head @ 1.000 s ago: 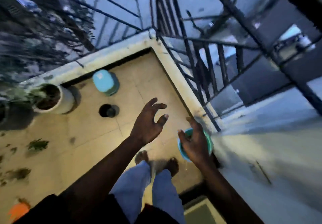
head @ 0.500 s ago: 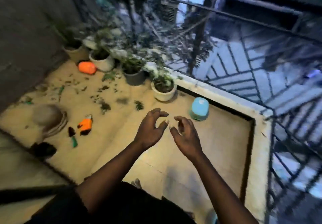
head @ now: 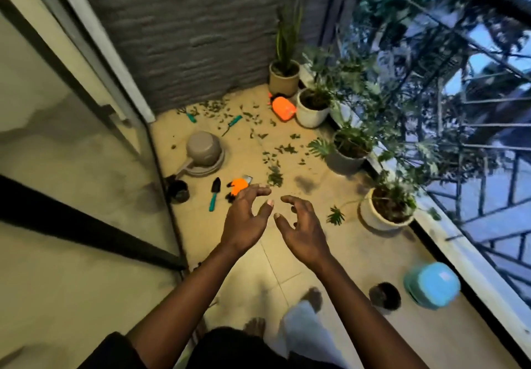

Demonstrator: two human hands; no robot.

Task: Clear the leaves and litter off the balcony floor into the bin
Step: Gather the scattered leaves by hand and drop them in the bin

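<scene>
Green leaves lie scattered over the tan balcony floor, thickest toward the far grey wall. My left hand and my right hand hover side by side in front of me, fingers loosely curled, holding nothing. Both are well above the floor, short of the leaves. An orange piece of litter lies just beyond my left fingertips. A small dark round container stands on the floor at the right. I cannot tell whether it is the bin.
Several potted plants line the railing on the right. An orange object sits by the far pots. An upturned grey pot, a dark cup, a trowel, teal hand tools and a blue tub stand about. Glass door at left.
The view has swung left from the railing corner to the leaf-strewn end of the balcony. My right hand was by a teal bowl a second ago; both hands are now empty and close together.
</scene>
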